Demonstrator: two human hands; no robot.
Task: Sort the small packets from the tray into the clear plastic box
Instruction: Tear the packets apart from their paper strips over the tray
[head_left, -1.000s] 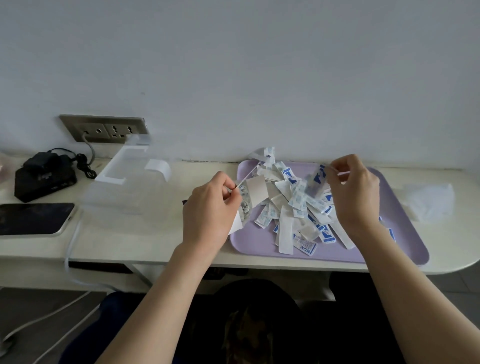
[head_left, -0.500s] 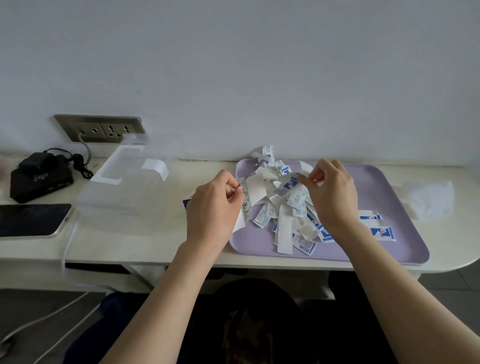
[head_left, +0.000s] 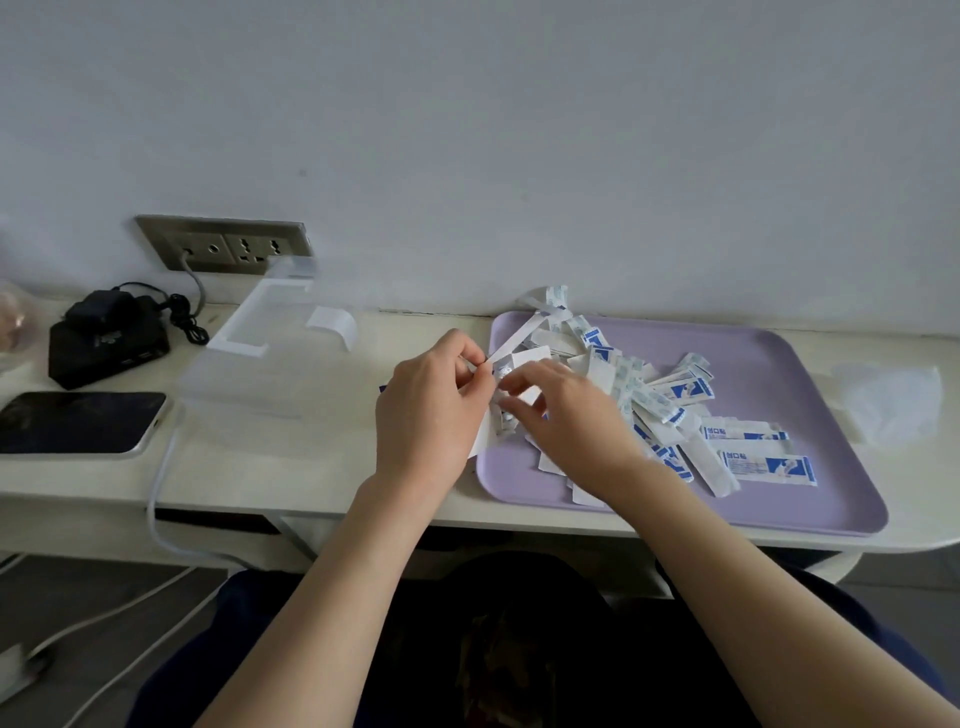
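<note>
By tray (head_left: 483, 467) edge, packet strip (head_left: 515, 338), slanting up-right

The left hand (head_left: 431, 410) hovers at the left edge of a lavender tray (head_left: 810, 374), pinching a small bunch of white packets (head_left: 506, 371) between thumb and fingers. The right hand (head_left: 566, 410) reaches across, its fingertips (head_left: 511, 387) touching that bunch; whether they grip a packet cannot be told. A loose pile of blue-and-white packets (head_left: 654, 395) lies on the tray. Left of the hands a clear plastic box (head_left: 260, 364) stands on the pale table (head_left: 311, 467). Further left lie a dark phone (head_left: 78, 421) and a black device (head_left: 104, 338), below a wall socket (head_left: 228, 244).
</note>
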